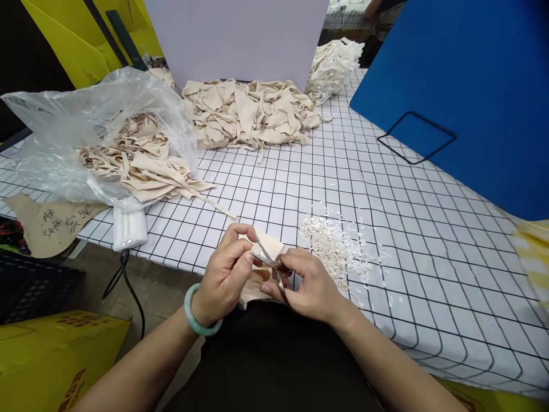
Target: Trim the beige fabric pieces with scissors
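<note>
My right hand (313, 283) is closed around the handles of a small pair of scissors (271, 262), whose blades point up and left toward my other hand. Between finger and thumb, my left hand (227, 274) pinches the edge of a beige fabric piece (270, 243) beside the blades. Part of the fabric hangs below my hands, over the dark cloth on my lap. Where exactly the blades meet the fabric is hidden by my fingers. Just right of my right hand lies a pile of tiny white and cream clippings (337, 243).
A clear plastic bag (51, 126) holding beige fabric pieces (143, 151) lies at the left. Stacked beige fabric (253, 111) sits at the back against a pale lilac board (240, 40). A blue board (463, 103) leans at the right. A white cabled device (130, 229) sits at the table edge.
</note>
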A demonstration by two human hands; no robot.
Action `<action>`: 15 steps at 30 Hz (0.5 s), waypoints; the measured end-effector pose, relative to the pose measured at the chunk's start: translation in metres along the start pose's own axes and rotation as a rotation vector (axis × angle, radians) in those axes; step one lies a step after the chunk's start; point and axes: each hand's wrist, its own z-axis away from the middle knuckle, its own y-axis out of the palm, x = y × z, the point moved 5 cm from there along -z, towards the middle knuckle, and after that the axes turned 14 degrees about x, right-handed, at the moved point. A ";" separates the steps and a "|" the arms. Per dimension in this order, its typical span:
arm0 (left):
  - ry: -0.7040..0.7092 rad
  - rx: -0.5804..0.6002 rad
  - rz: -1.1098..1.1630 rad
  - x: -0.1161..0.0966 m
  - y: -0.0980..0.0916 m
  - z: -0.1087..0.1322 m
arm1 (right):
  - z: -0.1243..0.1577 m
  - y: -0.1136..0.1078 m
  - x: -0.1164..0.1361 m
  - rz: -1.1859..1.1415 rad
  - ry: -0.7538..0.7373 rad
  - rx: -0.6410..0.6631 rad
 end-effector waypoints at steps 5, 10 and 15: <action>0.019 0.026 -0.033 -0.003 0.002 0.002 | 0.002 -0.003 0.000 -0.002 -0.011 0.005; 0.010 0.043 -0.027 -0.002 0.005 0.000 | 0.002 -0.004 -0.001 -0.006 -0.001 -0.009; 0.014 0.056 -0.025 -0.002 0.008 0.000 | 0.003 -0.005 0.000 -0.020 -0.017 -0.022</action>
